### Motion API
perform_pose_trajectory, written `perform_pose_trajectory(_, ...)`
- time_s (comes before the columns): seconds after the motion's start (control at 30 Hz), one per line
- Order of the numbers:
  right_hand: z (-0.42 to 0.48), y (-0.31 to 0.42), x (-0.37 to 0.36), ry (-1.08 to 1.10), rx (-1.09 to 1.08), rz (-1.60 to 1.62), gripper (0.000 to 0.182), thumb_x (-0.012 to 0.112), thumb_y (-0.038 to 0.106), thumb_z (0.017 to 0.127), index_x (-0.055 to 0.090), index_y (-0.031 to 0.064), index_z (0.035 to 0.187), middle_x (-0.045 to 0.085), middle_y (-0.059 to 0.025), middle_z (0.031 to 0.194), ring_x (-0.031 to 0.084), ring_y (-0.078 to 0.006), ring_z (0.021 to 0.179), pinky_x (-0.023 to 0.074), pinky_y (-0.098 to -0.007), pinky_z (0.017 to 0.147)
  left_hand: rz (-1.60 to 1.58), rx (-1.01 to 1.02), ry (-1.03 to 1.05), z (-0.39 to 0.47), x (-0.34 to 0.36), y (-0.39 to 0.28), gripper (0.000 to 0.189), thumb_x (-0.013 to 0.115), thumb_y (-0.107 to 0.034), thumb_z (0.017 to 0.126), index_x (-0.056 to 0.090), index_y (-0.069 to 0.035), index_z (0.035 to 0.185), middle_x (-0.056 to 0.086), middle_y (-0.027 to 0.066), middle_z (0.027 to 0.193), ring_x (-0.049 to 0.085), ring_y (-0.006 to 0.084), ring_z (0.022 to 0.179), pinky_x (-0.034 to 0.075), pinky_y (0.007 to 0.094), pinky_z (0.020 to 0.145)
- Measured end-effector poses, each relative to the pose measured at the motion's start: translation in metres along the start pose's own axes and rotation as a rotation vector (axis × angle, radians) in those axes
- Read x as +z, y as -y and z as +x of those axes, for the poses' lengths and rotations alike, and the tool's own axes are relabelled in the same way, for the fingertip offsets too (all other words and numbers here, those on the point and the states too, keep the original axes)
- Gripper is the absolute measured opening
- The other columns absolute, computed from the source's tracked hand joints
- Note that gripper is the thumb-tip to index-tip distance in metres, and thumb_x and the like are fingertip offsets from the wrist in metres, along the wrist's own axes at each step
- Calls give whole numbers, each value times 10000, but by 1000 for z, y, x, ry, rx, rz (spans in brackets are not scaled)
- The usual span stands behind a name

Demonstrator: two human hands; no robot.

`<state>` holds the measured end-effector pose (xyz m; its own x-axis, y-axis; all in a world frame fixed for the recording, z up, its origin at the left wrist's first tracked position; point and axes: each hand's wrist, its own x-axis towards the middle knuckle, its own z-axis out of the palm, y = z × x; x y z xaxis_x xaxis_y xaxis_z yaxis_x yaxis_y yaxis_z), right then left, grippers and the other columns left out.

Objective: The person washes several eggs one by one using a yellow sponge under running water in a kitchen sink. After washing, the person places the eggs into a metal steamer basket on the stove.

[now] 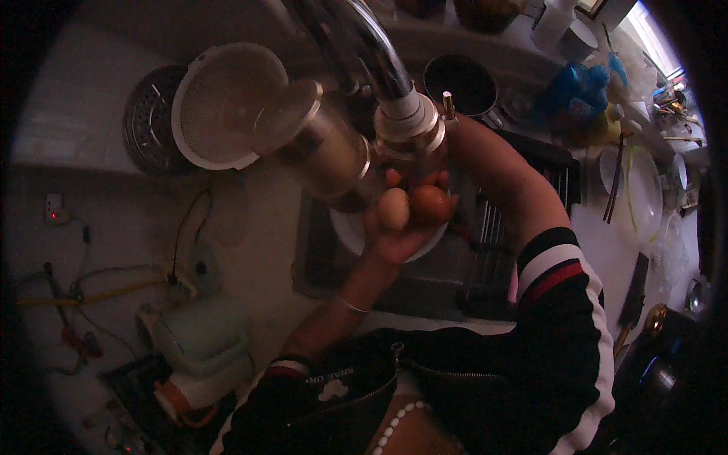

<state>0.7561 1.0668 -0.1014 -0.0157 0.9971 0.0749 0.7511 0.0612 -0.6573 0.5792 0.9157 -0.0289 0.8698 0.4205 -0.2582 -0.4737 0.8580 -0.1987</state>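
Observation:
My left hand (pixel 392 242) is palm up beneath the tap, cradling a pale egg (pixel 393 209) and a brown egg (pixel 430 205) side by side. Directly above them hangs the tap's metal end (pixel 410 122), with a small lever (pixel 448 103) at its side. From the right, my right hand (pixel 459 128) reaches in behind this fitting. Its fingers are mostly hidden there, so its grip does not show. Under the left hand sits a white bowl (pixel 348 230) in the dark sink (pixel 318 267).
A cylindrical filter (pixel 327 145) is mounted left of the tap. Behind it lean a white strainer basket (pixel 227 108) and a perforated metal disc (pixel 151 119). A wire rack (pixel 492 227) spans the sink's right side. A cleaver (pixel 634 296) and a dark pan (pixel 459 85) lie further right.

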Motion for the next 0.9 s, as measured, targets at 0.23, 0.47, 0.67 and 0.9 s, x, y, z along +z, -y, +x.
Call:
perform_pose_trajectory(0.23, 5, 7, 0, 29, -15, -36, 340, 478, 265, 810, 484, 38, 1063, 518, -151, 1037, 513, -272, 945, 420, -332, 795, 36, 8, 140, 1, 1, 5, 642, 544, -376, 730, 325, -54, 1241, 388, 157, 1238, 371, 281, 1163, 233, 477, 999)
perform_pose_trajectory(0.47, 11, 9, -2, 51, -19, -92, 370, 476, 286, 816, 467, 41, 1093, 504, -139, 1067, 502, -254, 969, 414, -323, 812, 21, -8, 98, 11, -12, 2, 790, 637, -381, 603, 311, -60, 1247, 373, 162, 1246, 358, 281, 1173, 220, 462, 1017)
perform_pose_trajectory(0.67, 22, 16, -4, 70, -40, -121, 396, 474, 303, 822, 452, 43, 1119, 492, -129, 1093, 493, -238, 989, 408, -316, 827, 53, 22, 61, 11, -5, 3, 733, 600, -421, 649, 333, -69, 1234, 377, 168, 1241, 359, 291, 1168, 226, 477, 1006)
perform_pose_trajectory(0.9, 17, 16, -10, 91, -46, -144, 426, 472, 324, 828, 435, 46, 1149, 478, -118, 1124, 482, -219, 1013, 402, -307, 844, 89, -81, 99, 5, -15, 9, 652, 485, -523, 737, 383, -62, 1186, 455, 156, 1147, 440, 287, 1076, 320, 455, 946)
